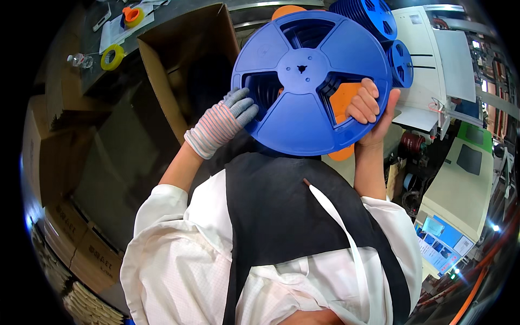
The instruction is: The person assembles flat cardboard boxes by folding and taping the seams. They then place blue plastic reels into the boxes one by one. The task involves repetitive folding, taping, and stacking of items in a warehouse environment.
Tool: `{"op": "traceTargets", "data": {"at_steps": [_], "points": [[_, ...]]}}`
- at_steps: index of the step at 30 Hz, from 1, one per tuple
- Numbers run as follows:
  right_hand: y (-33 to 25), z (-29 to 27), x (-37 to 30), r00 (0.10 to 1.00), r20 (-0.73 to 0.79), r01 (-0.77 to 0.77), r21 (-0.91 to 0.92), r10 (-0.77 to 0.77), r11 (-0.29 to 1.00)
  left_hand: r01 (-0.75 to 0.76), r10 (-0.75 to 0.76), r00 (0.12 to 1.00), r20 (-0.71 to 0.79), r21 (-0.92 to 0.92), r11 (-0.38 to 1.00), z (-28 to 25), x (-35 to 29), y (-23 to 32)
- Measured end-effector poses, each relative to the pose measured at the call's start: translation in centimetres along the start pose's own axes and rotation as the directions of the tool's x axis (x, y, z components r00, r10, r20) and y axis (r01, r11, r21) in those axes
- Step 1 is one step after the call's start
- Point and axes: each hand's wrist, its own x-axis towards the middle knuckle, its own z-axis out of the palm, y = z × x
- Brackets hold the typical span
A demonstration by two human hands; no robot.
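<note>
A large blue plastic reel (287, 122) is held up in front of me, its flat round side facing up, with a small keyed hole at the hub. Through its cut-outs more dark blue layers show beneath, so it may be a stack of reels. My left hand (223, 120), in a grey glove with pink stripes, grips the left rim, fingers over the edge. My bare right hand (374, 114) grips the right rim, its fingers curled through a cut-out and its thumb along the outside.
An open cardboard box (157, 76) stands to the left of the reel. Beyond it, a dark table (179, 17) bears yellow tape rolls (112, 57) and a clear bottle (80, 60). More blue reels (401, 64) are at the far right, near a pale machine (457, 181). Closed cartons (95, 262) sit at lower left.
</note>
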Motion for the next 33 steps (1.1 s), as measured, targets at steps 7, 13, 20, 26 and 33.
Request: {"op": "traceTargets", "data": {"at_steps": [7, 13, 20, 26, 33], "points": [[-0.9, 1.0, 1.8, 0.917, -0.388, -0.117, -0.486, -0.093, 0.866, 0.318, -0.741, 0.649, 0.171, -0.946, 0.060, -3.1, -4.0, 3.2], [-1.0, -1.5, 0.4, 0.823, -0.530, -0.123, -0.518, -0.205, 0.846, -0.045, -0.759, 0.489, 0.430, -0.857, -0.514, -3.8, -7.1, 3.8], [-1.1, -2.1, 0.1, 0.670, -0.668, -0.100, -0.514, -0.324, 0.852, -0.102, -0.788, 0.446, 0.424, -0.851, -0.515, -4.5, -7.8, 4.0], [-1.1, -4.7, -1.3, 0.766, -0.598, 0.008, -0.359, -0.236, 0.933, 0.388, -0.958, 0.203, 0.202, -0.915, -0.111, -2.1, -10.2, 0.3], [0.6, -2.9, -1.7, 0.856, -0.466, 0.090, -0.293, -0.225, 0.952, 0.998, -0.998, 0.061, -0.033, 0.033, 0.060, 6.5, -14.9, -7.2]]}}
